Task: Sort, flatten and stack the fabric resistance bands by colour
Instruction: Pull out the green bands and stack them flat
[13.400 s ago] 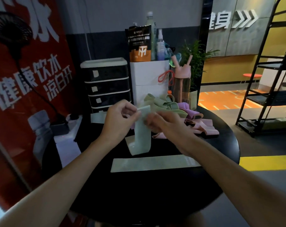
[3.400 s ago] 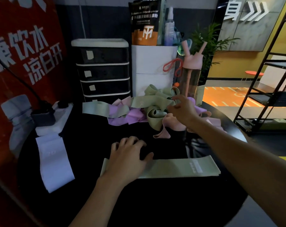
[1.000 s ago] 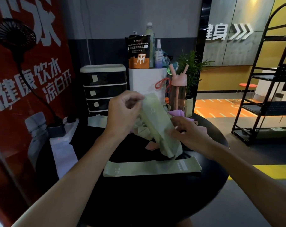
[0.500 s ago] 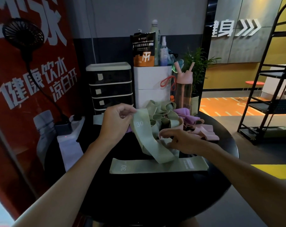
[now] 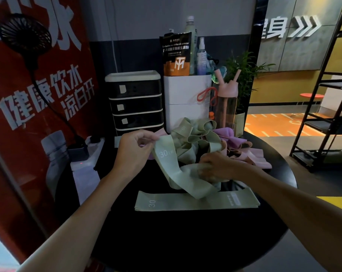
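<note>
Head view: left hand point(image 5: 134, 153) pinches, right hand point(image 5: 215, 167) grips, twisted green band point(image 5: 176, 173) (marked 30) over flattened band point(image 5: 195, 202).

A twisted green band point(image 5: 178, 173) marked 30 droops over the flat green band point(image 5: 195, 202), the green-pink-purple tangled pile point(image 5: 215, 138) behind

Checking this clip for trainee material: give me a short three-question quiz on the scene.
1. True or false: the left hand pinches an end of a green band.
2. What number is printed on the flat band lying on the table?
3. The pink bottle is: A) upside down; B) right of the white box; C) lying on its side.
Key: 1 true; 2 30; 3 B.
</note>
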{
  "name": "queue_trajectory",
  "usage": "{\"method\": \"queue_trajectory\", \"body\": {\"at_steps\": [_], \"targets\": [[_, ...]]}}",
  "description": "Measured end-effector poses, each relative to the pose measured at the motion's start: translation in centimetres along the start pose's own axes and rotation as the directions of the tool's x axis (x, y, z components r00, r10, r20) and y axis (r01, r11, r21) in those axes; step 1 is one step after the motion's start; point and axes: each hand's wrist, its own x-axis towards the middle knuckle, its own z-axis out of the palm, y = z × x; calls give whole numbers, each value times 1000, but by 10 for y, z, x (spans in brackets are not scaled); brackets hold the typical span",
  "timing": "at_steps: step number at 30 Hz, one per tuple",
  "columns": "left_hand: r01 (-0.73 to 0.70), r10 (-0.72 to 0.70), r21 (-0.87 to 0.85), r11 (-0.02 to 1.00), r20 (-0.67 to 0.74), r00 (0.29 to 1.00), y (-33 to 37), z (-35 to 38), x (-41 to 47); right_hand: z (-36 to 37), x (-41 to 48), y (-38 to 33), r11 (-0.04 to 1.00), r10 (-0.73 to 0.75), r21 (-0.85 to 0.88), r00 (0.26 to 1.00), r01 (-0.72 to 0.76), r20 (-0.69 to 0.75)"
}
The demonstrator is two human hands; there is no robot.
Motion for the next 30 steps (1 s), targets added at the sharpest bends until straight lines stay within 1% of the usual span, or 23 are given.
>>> {"method": "queue_trajectory", "body": {"at_steps": [2, 3, 4, 5, 6, 7, 8, 9, 10, 11, 12, 13, 14, 15, 17, 20, 25, 28, 30], "targets": [[-10, 11, 19, 1000, -19, 1000, -2, -1, 3, -7, 2, 4, 987, 79, 148, 987, -58, -137], [-13, 13, 18, 1000, -34, 999, -3, -2, 4, -10, 2, 7, 978, 122, 195, 965, -77, -230], [-13, 13, 10, 1000, -52, 999, -2, -2, 5, -14, 1, 10, 970, 166, 222, 929, -94, -332], [-15, 14, -3, 1000, -72, 997, -1, -1, 6, -18, 0, 11, 964, 226, 224, 883, -143, -412], [-21, 19, -17, 1000, -89, 996, 2, -1, 6, -20, 1, 13, 958, 277, 202, 846, -205, -455], [-34, 31, -25, 999, -101, 994, 5, 0, 6, -21, 0, 12, 945, 326, 151, 830, -289, -452], [-51, 48, -28, 998, -110, 993, 10, 1, 6, -20, -1, 10, 934, 350, 97, 834, -343, -426], [-64, 60, -32, 997, -120, 991, 14, 2, 7, -19, -2, 7, 937, 341, 86, 839, -337, -424], [-72, 66, -40, 997, -129, 989, 18, 2, 8, -17, -4, 4, 954, 297, 100, 843, -282, -450], [-77, 69, -53, 996, -140, 988, 22, 3, 9, -17, -7, -1, 973, 229, 135, 849, -187, -476], [-81, 71, -65, 995, -150, 986, 25, 4, 11, -17, -9, -6, 978, 153, 202, 856, -58, -494], [-87, 74, -78, 993, -157, 985, 30, 5, 12, -17, -13, -14, 958, 101, 285, 877, 42, -469], [-94, 79, -90, 991, -160, 984, 34, 6, 13, -18, -17, -25, 916, 50, 382, 912, 121, -407], [-104, 86, -102, 989, -162, 983, 39, 6, 14, -19, -21, -34, 877, 5, 454, 943, 156, -332], [-127, 107, -116, 985, -164, 981, 48, 6, 16, -21, -31, -55, 859, -68, 481, 970, 175, -232], [-164, 144, -114, 980, -169, 975, 60, 6, 20, -20, -38, -73, 803, -148, 553, 973, 222, -176], [-196, 163, -137, 971, -221, 962, 73, -4, 32, -6, -39, -67, 736, -109, 649, 980, 193, -168], [-219, 182, -123, 968, -254, 950, 78, -10, 37, 10, -40, -58, 765, -104, 624, 987, 159, -124], [-214, 168, -150, 965, -269, 948, 79, -11, 40, 20, -41, -54, 784, -124, 597, 986, 166, -112]]}}
